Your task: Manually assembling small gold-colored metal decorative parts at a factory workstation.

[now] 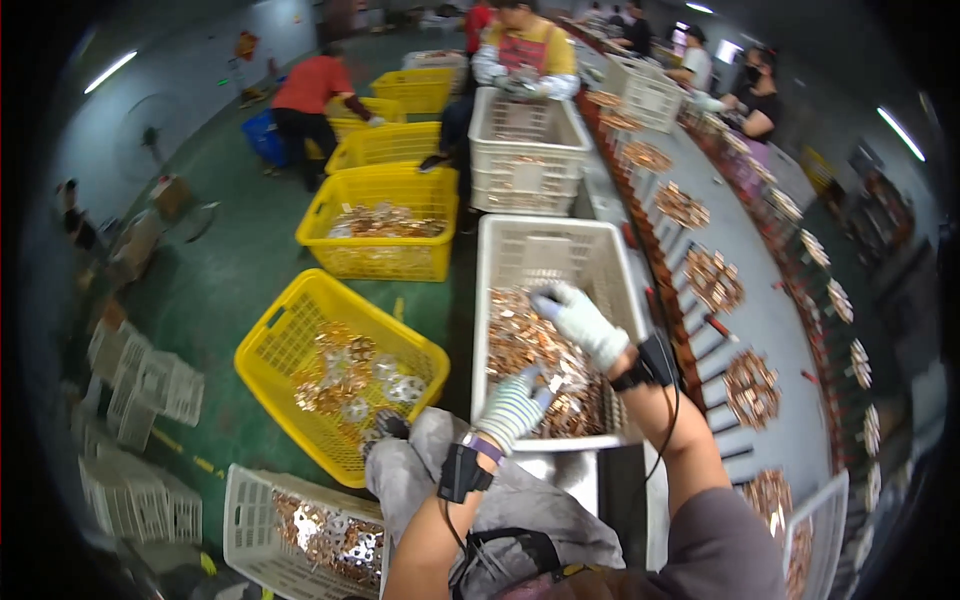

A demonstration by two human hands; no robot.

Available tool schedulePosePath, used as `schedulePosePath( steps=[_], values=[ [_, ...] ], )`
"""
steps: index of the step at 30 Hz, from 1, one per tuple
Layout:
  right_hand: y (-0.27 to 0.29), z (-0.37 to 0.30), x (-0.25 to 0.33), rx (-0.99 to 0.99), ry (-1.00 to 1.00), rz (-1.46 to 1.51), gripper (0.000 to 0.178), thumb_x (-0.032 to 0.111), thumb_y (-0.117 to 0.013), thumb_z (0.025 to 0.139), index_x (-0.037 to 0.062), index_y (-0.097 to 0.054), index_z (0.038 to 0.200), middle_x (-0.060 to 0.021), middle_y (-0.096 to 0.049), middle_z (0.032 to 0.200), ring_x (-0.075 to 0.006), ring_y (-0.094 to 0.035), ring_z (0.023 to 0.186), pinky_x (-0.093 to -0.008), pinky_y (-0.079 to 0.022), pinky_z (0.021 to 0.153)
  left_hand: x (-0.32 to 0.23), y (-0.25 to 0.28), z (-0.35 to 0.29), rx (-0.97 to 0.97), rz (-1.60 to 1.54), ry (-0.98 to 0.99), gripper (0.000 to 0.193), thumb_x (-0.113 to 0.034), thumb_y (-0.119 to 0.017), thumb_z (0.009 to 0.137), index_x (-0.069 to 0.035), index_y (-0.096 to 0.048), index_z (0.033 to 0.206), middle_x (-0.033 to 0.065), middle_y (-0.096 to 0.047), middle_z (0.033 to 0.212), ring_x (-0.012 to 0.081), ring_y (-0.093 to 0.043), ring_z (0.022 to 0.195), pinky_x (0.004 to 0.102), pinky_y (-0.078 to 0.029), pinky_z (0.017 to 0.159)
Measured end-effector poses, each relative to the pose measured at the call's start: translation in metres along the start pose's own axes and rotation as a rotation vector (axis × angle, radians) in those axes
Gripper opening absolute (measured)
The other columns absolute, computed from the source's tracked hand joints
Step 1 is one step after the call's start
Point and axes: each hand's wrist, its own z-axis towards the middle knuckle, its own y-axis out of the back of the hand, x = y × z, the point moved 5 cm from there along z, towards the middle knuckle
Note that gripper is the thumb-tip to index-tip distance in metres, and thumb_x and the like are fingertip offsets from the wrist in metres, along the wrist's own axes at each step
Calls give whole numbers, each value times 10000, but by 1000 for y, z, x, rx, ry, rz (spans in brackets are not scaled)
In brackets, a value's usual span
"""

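Note:
Both my hands are over a white plastic crate [632,262] holding a heap of small shiny copper-coloured metal pieces [530,335]. My left hand [510,408], in a striped glove with grey fingertips, is at the crate's near left side. Its fingers reach over the pieces, somewhat apart, with nothing plainly held. Farther in and to the right is my right hand [580,322], in a pale glove. Its fingers are curled together above the heap, and whatever may be between them is too small to make out.
Left of me stand a tilted yellow crate [268,372] and a white crate [240,510], both with metal parts. More yellow crates [375,178] and stacked white crates [530,190] lie ahead. On the right, a conveyor [780,330] carries round copper-coloured clusters [750,390]. Several people work beyond.

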Motion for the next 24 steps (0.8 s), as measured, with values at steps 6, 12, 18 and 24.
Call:
schedulePosePath(
  steps=[6,12,18,24],
  values=[
    [72,-44,39,-97,20,65,322,230,-602,927,-6,-609,1146,-52,-643,1024,-140,-568,963,-285,-456,878,22,2,-3,-51,73,-19,496,-330,-570,888,-18,-550,1273,236,-640,1150,350,-618,1087,379,-485,933],
    [215,-184,-29,-442,-205,-172,407,224,-647,887,40,-562,1239,-85,-640,1045,-174,-594,953,-317,-471,868,14,-20,-2,46,-45,-21,513,-374,-567,888,-28,-564,1266,226,-633,1169,360,-603,1105,389,-471,952],
    [296,-296,-72,-570,-619,-267,663,358,-713,828,29,-468,1348,-104,-618,1061,-177,-575,892,-316,-477,783,22,-28,3,35,-67,-81,508,-376,-563,900,-14,-566,1256,226,-644,1149,354,-620,1081,379,-479,942],
    [232,-320,-59,-128,-444,111,647,379,-665,871,-8,-474,1353,-96,-590,1232,-191,-552,1099,-325,-455,934,32,-13,-17,-14,-46,-142,480,-362,-573,885,-28,-592,1229,228,-643,1138,364,-611,1081,388,-476,945]
  ],
)
